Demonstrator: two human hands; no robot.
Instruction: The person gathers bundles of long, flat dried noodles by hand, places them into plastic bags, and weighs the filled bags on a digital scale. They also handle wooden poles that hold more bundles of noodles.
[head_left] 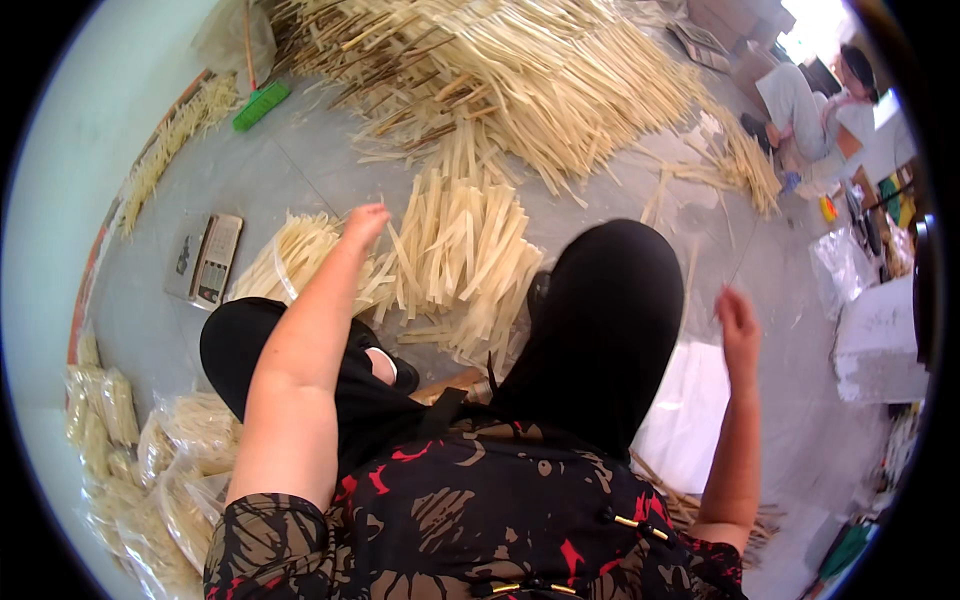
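Note:
My left hand [368, 222] is closed, beside a spread of pale, flat, dried-looking strips [465, 235] on the floor in front of me. Whatever its fingers may hold is hidden. A smaller bundle of similar pale strips [290, 255] lies under my left forearm. My right hand [738, 318] hangs in the air to the right of my raised right knee. Its fingers look bent and slightly blurred, and I cannot tell whether anything is between them. Nearest to it is a white sheet [685, 405] on the floor. Further away rises a large heap of long pale strips [540, 75].
A scale [208, 260] with a keypad sits on the left. Behind it are a green broom [262, 105] and strips along the wall. Clear bags [165, 480] of pale pieces stand at lower left. Another person [815, 115] sits far right, near a white box [880, 335].

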